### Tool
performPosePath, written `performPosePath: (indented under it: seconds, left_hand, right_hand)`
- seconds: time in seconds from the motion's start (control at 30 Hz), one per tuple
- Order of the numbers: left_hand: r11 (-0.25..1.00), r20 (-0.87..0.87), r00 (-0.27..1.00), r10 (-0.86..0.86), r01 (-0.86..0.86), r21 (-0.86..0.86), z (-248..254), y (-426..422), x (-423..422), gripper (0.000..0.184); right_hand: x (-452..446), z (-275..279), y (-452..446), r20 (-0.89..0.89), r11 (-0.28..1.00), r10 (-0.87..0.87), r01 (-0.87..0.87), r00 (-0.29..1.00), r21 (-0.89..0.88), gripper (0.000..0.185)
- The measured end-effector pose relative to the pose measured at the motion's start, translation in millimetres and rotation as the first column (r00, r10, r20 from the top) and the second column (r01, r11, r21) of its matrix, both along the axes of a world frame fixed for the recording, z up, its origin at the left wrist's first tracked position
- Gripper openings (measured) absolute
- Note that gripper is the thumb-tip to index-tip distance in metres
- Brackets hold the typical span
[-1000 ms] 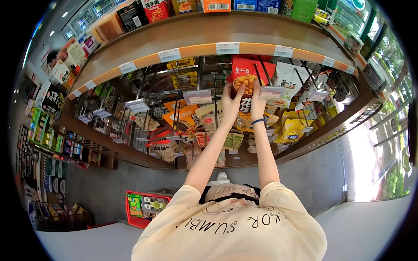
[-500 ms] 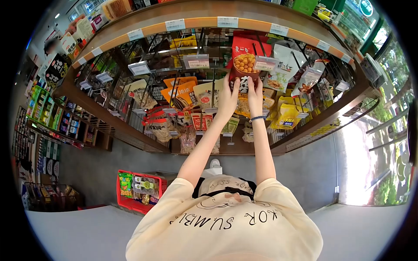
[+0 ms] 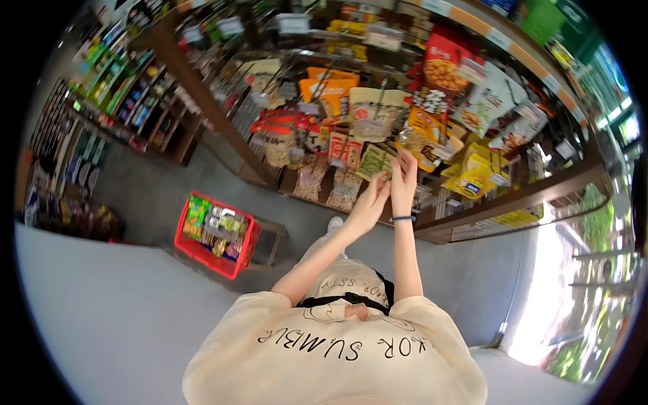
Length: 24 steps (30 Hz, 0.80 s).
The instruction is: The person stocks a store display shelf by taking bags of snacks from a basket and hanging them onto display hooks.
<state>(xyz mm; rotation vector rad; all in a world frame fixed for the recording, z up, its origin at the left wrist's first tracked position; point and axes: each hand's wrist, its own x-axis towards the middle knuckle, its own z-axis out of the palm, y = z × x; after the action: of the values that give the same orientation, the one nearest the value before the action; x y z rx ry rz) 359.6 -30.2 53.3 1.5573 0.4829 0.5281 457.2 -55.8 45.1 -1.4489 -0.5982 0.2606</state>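
Observation:
My left hand and my right hand are close together below the hanging snack packs, beside a green packet. The fingers are bent and partly blurred; I cannot make out whether they hold anything. Up and to the right of them hangs the red pack with round snacks, with no hand on it. A yellow-orange pack hangs just above my right hand. Left of the green packet are a red and white packet and a beige pouch.
A red basket with snack packs stands on a low stool at the left. The rack's wooden side post slants down at the left, and its lower right edge runs towards the bright window.
Both hands have let go of the red snack pack and moved down to the green packet. The view has tilted, and the rack now slopes down to the right.

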Motion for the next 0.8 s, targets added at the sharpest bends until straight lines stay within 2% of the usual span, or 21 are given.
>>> performPosePath:
  seconds: [0.03,0.1,0.17,0.2,0.23,0.27,0.33,0.37,0.43,0.47,0.53,0.57,0.63,0.67,0.73,0.77,0.8]
  left_hand:
    - [0.999,-0.036,0.999,0.001,-0.003,-0.037,-8.9,-6.4,-16.4,0.036]
    - [0.991,-0.068,0.998,-0.018,0.009,-0.13,-42.2,-16.9,-48.2,0.036]
    - [0.989,-0.035,0.997,0.074,-0.078,-0.127,-67.9,-28.1,-85.3,0.036]
    - [0.997,-0.185,0.983,0.014,-0.027,-0.068,-75.3,-33.3,-108.6,0.038]
    - [0.999,-0.336,0.941,-0.046,0.039,-0.027,-81.1,-38.5,-132.0,0.04]
    - [0.999,-0.341,0.94,0.004,-0.018,-0.036,-87.3,-43.6,-154.7,0.04]
    - [0.999,-0.454,0.889,0.053,-0.052,0.015,-92.5,-53.8,-198.6,0.042]
    - [0.996,-0.457,0.886,0.084,-0.09,0.008,-91.3,-60.5,-218.7,0.042]
    - [0.914,-0.76,0.575,0.303,0.051,0.403,-77.8,-71.0,-252.9,0.041]
    - [0.917,-0.762,0.566,0.313,0.027,0.397,-82.8,-75.9,-267.1,0.041]
    - [0.912,-0.859,0.338,0.383,0.006,0.409,-96.9,-83.0,-287.7,0.041]
    - [0.914,-0.861,0.33,0.388,-0.015,0.406,-104.3,-85.0,-293.9,0.041]
    - [0.941,-0.889,0.308,0.339,-0.093,0.327,-110.7,-86.7,-303.4,0.034]
    - [0.941,-0.892,0.302,0.337,-0.109,0.319,-115.0,-86.7,-306.8,0.034]
    - [0.93,-0.832,0.416,0.366,-0.129,0.344,-122.6,-82.3,-311.4,0.037]
    - [0.93,-0.833,0.414,0.368,-0.142,0.34,-121.4,-78.6,-316.8,0.037]
    - [0.919,-0.792,0.467,0.392,-0.176,0.352,-118.5,-73.9,-323.8,0.038]
  right_hand:
    - [-11.7,-12.4,-2.1,0.01,0.999,0.041,-0.04,0.999,-0.033,0.03]
    - [-35.4,-42.3,-7.7,-0.116,0.98,0.151,-0.164,0.982,-0.111,0.025]
    - [-62.2,-71.1,-15.2,-0.18,0.918,0.239,-0.282,0.954,-0.277,0.022]
    - [-72.9,-92.9,-19.3,-0.206,0.838,0.302,-0.362,0.931,-0.408,0.026]
    - [-86.4,-97.4,-24.9,-0.242,0.711,0.397,-0.463,0.885,-0.529,0.034]
    - [-94.0,-125.4,-31.2,-0.194,0.545,0.523,-0.501,0.83,-0.673,0.045]
    - [-115.4,-139.6,-43.4,-0.259,0.156,0.707,-0.503,0.658,-0.85,0.058]
    - [-125.5,-147.9,-48.6,-0.266,0.131,0.73,-0.51,0.63,-0.85,0.058]
    - [-142.8,-161.2,-54.5,-0.334,-0.091,0.791,-0.441,0.512,-0.893,0.058]
    - [-148.1,-165.0,-54.2,-0.339,-0.108,0.802,-0.439,0.491,-0.892,0.058]
    - [-155.7,-170.6,-50.7,-0.413,-0.103,0.776,-0.551,0.476,-0.828,0.052]
    - [-158.9,-175.3,-47.2,-0.416,-0.118,0.785,-0.549,0.459,-0.828,0.052]
    - [-161.2,-199.6,-42.9,-0.337,-0.014,0.803,-0.551,0.491,-0.835,0.047]
    - [-163.5,-210.0,-43.2,-0.344,-0.03,0.809,-0.551,0.477,-0.834,0.047]
    - [-166.8,-229.0,-43.5,-0.248,0.14,0.784,-0.552,0.569,-0.822,0.04]
    - [-158.3,-271.4,-51.4,-0.29,0.117,0.763,-0.565,0.578,-0.817,0.037]
    - [-150.9,-306.3,-61.0,-0.331,0.095,0.739,-0.578,0.587,-0.811,0.034]
